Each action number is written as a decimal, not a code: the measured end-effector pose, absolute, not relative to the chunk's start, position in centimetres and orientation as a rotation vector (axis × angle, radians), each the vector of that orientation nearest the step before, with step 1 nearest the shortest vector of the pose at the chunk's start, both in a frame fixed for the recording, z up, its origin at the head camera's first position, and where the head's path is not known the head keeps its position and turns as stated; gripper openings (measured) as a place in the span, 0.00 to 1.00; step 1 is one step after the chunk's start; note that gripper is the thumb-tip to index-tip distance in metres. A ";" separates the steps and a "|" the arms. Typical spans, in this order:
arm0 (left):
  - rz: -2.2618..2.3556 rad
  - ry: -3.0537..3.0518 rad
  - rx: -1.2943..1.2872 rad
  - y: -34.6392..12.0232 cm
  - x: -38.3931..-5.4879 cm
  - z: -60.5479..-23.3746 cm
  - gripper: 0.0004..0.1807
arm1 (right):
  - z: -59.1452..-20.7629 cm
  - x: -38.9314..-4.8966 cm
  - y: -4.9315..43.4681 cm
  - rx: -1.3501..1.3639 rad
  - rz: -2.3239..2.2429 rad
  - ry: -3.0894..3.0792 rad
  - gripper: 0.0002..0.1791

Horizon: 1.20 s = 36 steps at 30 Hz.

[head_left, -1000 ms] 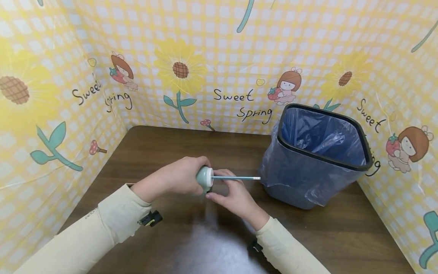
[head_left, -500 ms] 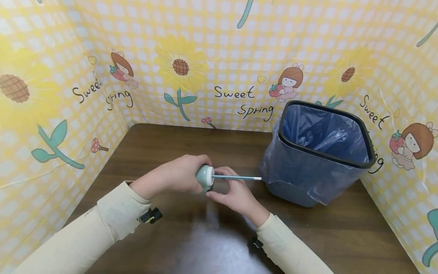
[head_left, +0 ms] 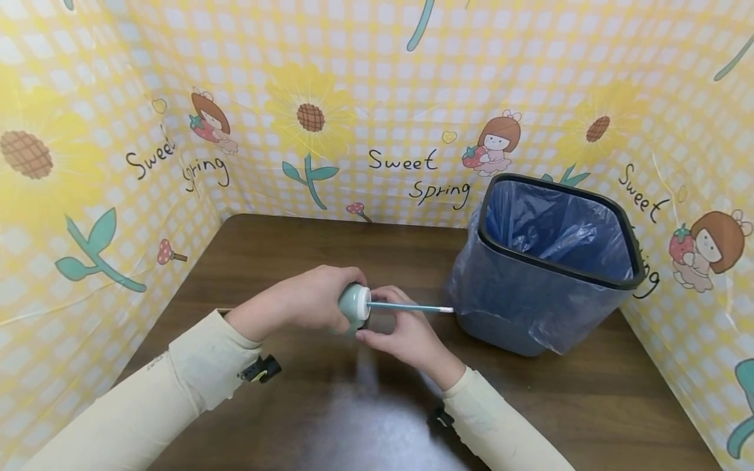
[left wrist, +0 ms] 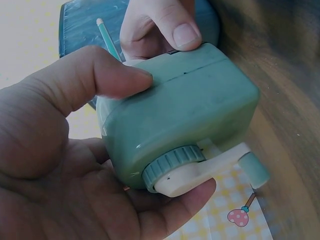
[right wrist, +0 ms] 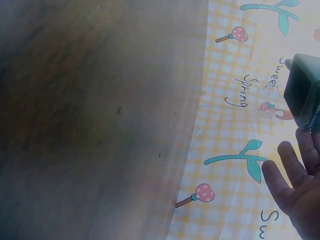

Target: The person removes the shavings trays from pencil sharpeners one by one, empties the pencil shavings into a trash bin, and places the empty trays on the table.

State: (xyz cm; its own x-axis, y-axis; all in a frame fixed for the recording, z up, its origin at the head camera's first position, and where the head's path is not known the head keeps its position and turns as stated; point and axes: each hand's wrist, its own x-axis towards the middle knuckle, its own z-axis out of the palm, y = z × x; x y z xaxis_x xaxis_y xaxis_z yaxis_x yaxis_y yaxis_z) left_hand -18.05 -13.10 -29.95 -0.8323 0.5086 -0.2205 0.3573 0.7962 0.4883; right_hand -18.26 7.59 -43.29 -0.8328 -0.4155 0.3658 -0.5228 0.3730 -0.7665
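Note:
My left hand (head_left: 312, 301) grips a pale green crank pencil sharpener (left wrist: 180, 100), thumb across its top and fingers beneath. A pencil (head_left: 412, 306) with a blue-green barrel sticks out of the sharpener's white front ring, its eraser end pointing right. At the back of the sharpener, the cream crank arm (left wrist: 210, 172) with its green knob lies beside my left fingers. My right hand (head_left: 412, 337) is at the sharpener's lower side, thumb pressed on its edge and fingers around the far side. In the right wrist view the sharpener's dark underside (right wrist: 302, 92) sits above the right fingertips.
A bin (head_left: 501, 333) with a black rim and a blue plastic liner stands on the right, close beyond the pencil's end. The brown wooden table (head_left: 283, 405) is bordered by a yellow checked cloth wall (head_left: 377, 85) at the back and sides.
Both hands keep their hold on the sharpener, which has shifted very slightly right. The pencil's eraser end tips a little lower in the head view.

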 end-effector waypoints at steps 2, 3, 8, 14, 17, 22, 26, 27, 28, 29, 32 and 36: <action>0.621 2.643 0.660 -13.1 -18.0 -30.0 0.32 | -43.3 -18.2 7.6 0.864 1.470 -2.508 0.31; 0.622 2.643 0.661 -13.1 -18.0 -30.0 0.32 | -43.3 -18.2 7.6 0.865 1.466 -2.510 0.31; 0.629 2.633 0.670 -13.1 -17.9 -30.1 0.32 | -43.3 -18.2 7.8 0.873 1.432 -2.519 0.32; 0.631 2.634 0.682 -13.1 -18.0 -30.2 0.32 | -43.5 -18.3 7.8 0.854 1.414 -2.530 0.32; 0.624 2.641 0.692 -13.1 -18.1 -30.2 0.32 | -43.6 -18.4 7.8 0.852 1.421 -2.525 0.32; 0.615 2.644 0.695 -13.1 -18.0 -30.2 0.32 | -43.7 -18.4 7.8 0.849 1.432 -2.529 0.32; 0.617 2.652 0.690 -13.0 -18.0 -30.2 0.32 | -43.6 -18.4 7.8 0.850 1.416 -2.532 0.32; 0.618 2.652 0.688 -13.0 -18.0 -30.2 0.32 | -43.6 -18.5 7.8 0.855 1.404 -2.531 0.32; 0.619 2.651 0.683 -13.0 -18.0 -30.2 0.32 | -43.6 -18.5 7.8 0.860 1.395 -2.532 0.32; 0.620 2.648 0.682 -13.1 -18.0 -30.2 0.32 | -43.6 -18.5 7.8 0.861 1.388 -2.535 0.32; 0.622 2.640 0.679 -13.1 -18.0 -30.3 0.32 | -43.5 -18.4 7.9 0.864 1.366 -2.544 0.32; 0.619 2.639 0.688 -13.2 -18.1 -30.4 0.32 | -43.5 -18.3 7.8 0.845 1.365 -2.549 0.32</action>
State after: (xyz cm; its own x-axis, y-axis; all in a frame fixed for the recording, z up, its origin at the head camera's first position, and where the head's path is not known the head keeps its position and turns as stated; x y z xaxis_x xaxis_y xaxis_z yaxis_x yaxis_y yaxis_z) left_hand -18.08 -13.21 -30.37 -0.8238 0.5254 -0.2130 0.3758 0.7873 0.4887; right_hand -18.28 7.83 -43.47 -0.8350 -0.4140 0.3624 -0.5311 0.4345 -0.7274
